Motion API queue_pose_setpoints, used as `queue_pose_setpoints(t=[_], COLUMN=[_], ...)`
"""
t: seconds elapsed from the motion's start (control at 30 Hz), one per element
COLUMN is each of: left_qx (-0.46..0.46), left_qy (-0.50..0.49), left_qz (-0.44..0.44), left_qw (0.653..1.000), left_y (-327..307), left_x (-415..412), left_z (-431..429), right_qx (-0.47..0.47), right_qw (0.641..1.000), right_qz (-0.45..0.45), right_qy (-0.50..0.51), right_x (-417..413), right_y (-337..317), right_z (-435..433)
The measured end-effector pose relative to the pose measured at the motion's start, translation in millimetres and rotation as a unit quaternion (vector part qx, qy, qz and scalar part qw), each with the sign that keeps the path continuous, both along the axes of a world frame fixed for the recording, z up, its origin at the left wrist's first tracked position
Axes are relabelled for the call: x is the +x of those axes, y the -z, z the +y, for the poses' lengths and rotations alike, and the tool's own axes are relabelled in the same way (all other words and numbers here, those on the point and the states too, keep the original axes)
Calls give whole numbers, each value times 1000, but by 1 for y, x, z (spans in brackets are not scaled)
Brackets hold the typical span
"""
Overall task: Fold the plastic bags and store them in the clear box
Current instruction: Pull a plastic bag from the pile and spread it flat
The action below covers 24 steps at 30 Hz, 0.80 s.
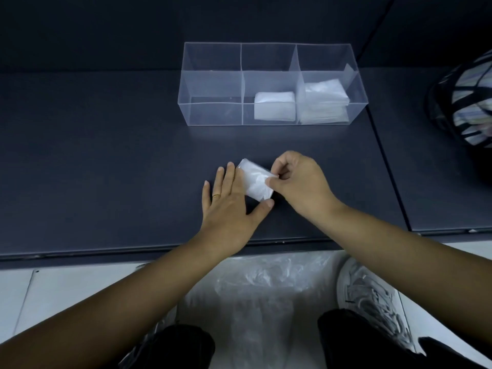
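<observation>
Dark table [106, 155] carries a clear box [213, 113], with stored bags [274, 106] in its middle and right compartments. Nearer, the left hand [229, 206] presses flat, fingers straight, on a folded bag [254, 181], and the right hand [300, 182] pinches its right edge.

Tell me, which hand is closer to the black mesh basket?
Right. The right hand pinches the folded plastic bag at the end toward the black mesh basket; the left hand presses its other end.

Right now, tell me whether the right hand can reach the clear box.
Probably yes: only bare table lies between the right hand, pinching the folded bag, and the open-topped clear box.
</observation>
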State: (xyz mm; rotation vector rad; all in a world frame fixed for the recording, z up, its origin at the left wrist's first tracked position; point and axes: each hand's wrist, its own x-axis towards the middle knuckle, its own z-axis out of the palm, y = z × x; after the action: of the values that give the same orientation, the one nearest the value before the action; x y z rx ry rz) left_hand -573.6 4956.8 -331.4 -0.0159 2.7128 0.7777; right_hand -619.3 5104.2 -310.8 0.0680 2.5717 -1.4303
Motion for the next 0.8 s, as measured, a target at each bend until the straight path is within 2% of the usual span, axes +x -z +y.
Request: queue_pose_setpoints(t=[0.1,0.13,0.23,0.3,0.47,0.6,0.7,0.8], left_qx=[161,208,259,281,361,425,363,132], left_qy=[-61,-54,53,83,-4,-85,-129,-60], left_qz=[-29,-40,-69,-75,-27,10,119,254], left_qw=[985,976,962,953,932,901,915,956], left_y=[-17,-25,-44,-47,-44,-51,-54,-51], left_x=[-9,-13,-25,-32,-40,-53,-76,-97], left_z=[-17,-24,-34,-34,-30,-27,-36,-45], right_qx=[-63,-76,-108,-128,-128,-112,-102,-65], right_qw=[997,995,983,978,987,994,992,988], right_qz=[-4,1,16,23,-8,-19,-4,2], right_qy=[-44,-70,-146,-166,-95,2,72,138], right_x=[3,5,11,11,3,-20,-60,-111], right_y=[-15,-21,-38,-45,-45,-39,-46,-49], right_z=[10,13,18,21,31,37,42,39])
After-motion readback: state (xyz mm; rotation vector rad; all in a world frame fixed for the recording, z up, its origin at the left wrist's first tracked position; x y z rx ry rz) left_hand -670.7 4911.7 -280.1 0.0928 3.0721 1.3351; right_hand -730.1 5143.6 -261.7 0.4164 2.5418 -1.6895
